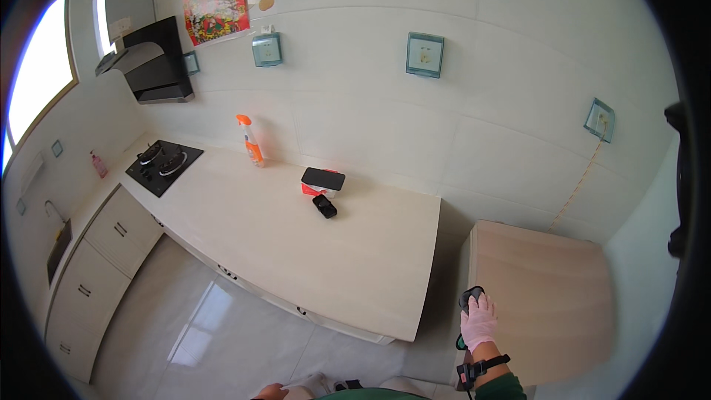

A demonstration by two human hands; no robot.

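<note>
My right hand (478, 320), in a pink glove with a black strapped device at the wrist, grips a dark grey object (466, 296) at the left edge of a beige, box-like surface (544, 289). The fingers lie over the object, and a bit of green shows beside them; exactly what it is, I cannot make out. My left hand (272, 392) appears bare at the bottom edge, mostly cut off, so its grip is unclear.
Left of the box, a cream counter (363, 274) holds an orange-topped spray bottle (252, 144), a black phone (323, 178) on a red-and-white packet, a small black device (324, 206) and a hob (164, 167). A sink (59, 248) is far left; a tiled wall rises behind.
</note>
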